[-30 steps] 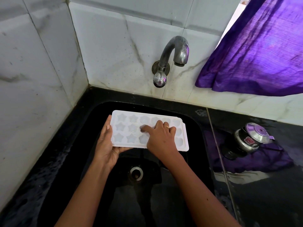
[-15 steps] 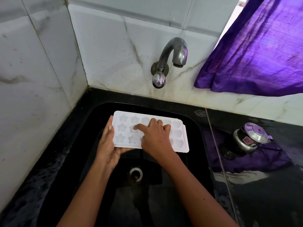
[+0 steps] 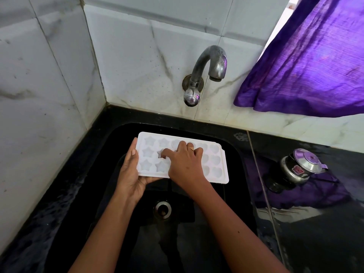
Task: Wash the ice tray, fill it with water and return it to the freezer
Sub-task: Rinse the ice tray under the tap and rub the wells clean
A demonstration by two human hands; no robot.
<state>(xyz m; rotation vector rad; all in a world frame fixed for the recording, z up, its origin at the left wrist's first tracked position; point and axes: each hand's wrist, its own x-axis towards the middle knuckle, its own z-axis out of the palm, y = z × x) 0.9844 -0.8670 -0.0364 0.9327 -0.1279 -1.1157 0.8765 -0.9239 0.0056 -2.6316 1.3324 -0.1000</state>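
The ice tray is white, with star cups on its left and heart cups on its right, in three rows. It is held above the black sink, over the far half. The left hand grips the left end, thumb flat along the top, fingers under it. The right hand rests on top with one finger poking into a star cup and the others bent. The tap is up behind the tray, well apart. The drain lies open below, near the wrists. The sink walls stand back from every tray edge.
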